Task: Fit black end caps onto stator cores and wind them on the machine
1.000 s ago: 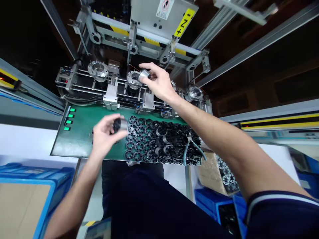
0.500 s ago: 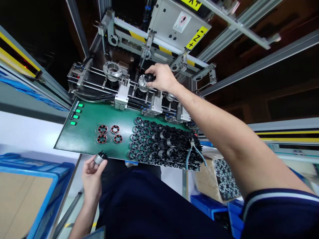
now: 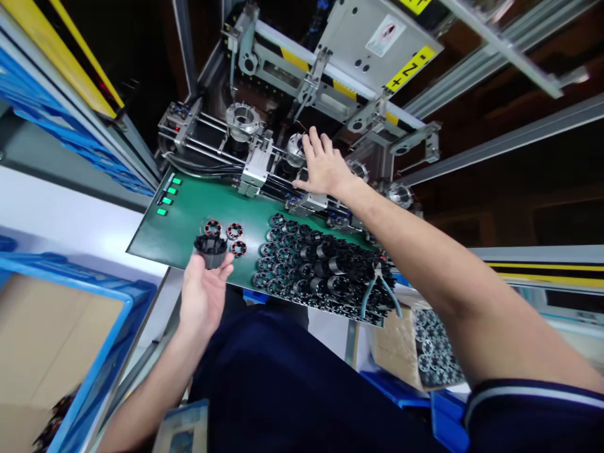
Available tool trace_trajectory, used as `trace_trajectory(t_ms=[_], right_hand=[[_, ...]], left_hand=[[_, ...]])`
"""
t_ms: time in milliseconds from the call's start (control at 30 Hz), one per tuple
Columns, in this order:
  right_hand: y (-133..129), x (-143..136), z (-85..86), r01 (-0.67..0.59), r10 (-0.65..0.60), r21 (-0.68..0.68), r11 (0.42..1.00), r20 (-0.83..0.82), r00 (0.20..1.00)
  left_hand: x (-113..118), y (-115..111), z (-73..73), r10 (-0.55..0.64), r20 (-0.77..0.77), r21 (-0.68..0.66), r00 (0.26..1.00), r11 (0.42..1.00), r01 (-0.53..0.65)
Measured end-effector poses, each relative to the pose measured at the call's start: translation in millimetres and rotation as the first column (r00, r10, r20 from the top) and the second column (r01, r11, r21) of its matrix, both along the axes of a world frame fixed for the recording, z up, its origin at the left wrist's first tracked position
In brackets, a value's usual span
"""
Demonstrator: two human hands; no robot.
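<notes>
My left hand (image 3: 206, 296) is closed around the lower part of a motor stator core (image 3: 211, 253), a dark metal ring with black plastic prongs on top, held over the front edge of the green work surface (image 3: 189, 251). With its fingers stretched out, my right hand (image 3: 325, 162) hovers at a round metal fixture (image 3: 295, 150) on the winding machine; the hand partly covers the fixture, and nothing shows between the fingers. Wound stators with orange-red coils (image 3: 234, 231) lie behind the left hand.
Rows of unwound stator cores (image 3: 302, 267) fill the right of the surface, with blue-handled pliers (image 3: 379, 290) on top. Another metal fixture (image 3: 243, 119) stands at left. A blue crate (image 3: 127, 321) is at lower left, a cardboard box of metal rings (image 3: 401, 343) at lower right.
My right hand has let go of the black-topped core at the fixture and spread its fingers. My left hand has risen with its stator core, and the whole view has shifted.
</notes>
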State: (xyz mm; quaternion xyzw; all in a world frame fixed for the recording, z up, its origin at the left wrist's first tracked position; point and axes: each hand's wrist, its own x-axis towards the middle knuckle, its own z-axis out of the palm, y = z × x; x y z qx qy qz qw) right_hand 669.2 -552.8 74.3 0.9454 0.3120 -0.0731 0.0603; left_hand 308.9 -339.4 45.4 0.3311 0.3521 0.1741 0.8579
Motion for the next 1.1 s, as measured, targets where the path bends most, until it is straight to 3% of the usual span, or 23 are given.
trace_trajectory(t_ms=[67,133,200,233,267,333,400,467,533,600,667,733,800,867,967,1100], right_hand=[[10,-19,12.5,0.012,-0.012,0.031,0.999,0.026,1.0],[23,-51,33.2,-0.077,0.086,0.205,0.976,-0.032,0.996],[39,-96,55.3,-0.194,0.338,0.498,0.845,-0.216,0.916],[47,-120,65.0,-0.199,0.481,0.621,0.758,-0.326,0.814],[54,-144,72.9,-0.19,0.583,0.699,0.689,-0.38,0.718],[66,-182,82.3,-0.18,0.669,0.786,0.592,-0.355,0.653],[74,-201,83.2,-0.197,0.668,0.803,0.563,-0.301,0.681],[80,-204,76.8,-0.198,0.627,0.788,0.584,-0.282,0.726],[86,-193,65.7,-0.149,0.573,0.768,0.623,-0.318,0.756],[95,-172,53.1,-0.065,0.501,0.748,0.661,-0.375,0.78],[107,-140,42.7,-0.015,0.406,0.719,0.695,-0.376,0.833],[121,-96,36.5,-0.019,0.275,0.677,0.736,-0.274,0.922],[136,-47,33.4,-0.046,0.133,0.607,0.793,-0.1,0.986],[150,0,31.2,-0.073,0.05,0.523,0.849,0.059,0.997],[165,47,27.2,-0.051,-0.006,0.437,0.898,0.128,0.992],[175,73,24.1,-0.004,-0.021,0.359,0.933,0.066,0.998]], left_hand=[[2,-6,14.5,-0.025,0.07,-0.089,0.997,0.996,0.031],[2,-11,24.9,-0.039,0.12,-0.138,0.992,0.989,0.055],[2,-14,29.6,-0.054,0.165,-0.137,0.985,0.988,0.077],[2,-15,29.9,-0.064,0.188,-0.119,0.98,0.989,0.087],[2,-15,29.2,-0.07,0.211,-0.094,0.975,0.991,0.092],[2,-14,25.6,-0.079,0.246,-0.035,0.966,0.995,0.09],[6,-9,20.5,-0.11,0.258,0.049,0.96,0.994,0.1],[14,4,13.8,-0.191,0.231,0.182,0.954,0.972,0.151],[24,25,2.8,-0.287,0.152,0.345,0.946,0.912,0.221],[36,53,-16.3,-0.304,0.047,0.504,0.951,0.83,0.24],[44,84,-44.8,-0.178,-0.068,0.669,0.982,0.722,0.177],[46,111,-78.9,0.051,-0.196,0.825,0.979,0.548,0.137],[44,130,-111.1,0.183,-0.318,0.887,0.93,0.404,0.224],[39,138,-134.0,0.204,-0.376,0.893,0.904,0.341,0.295],[35,136,-147.7,0.173,-0.397,0.898,0.901,0.273,0.344],[35,131,-146.9,0.173,-0.422,0.894,0.89,0.24,0.378]])
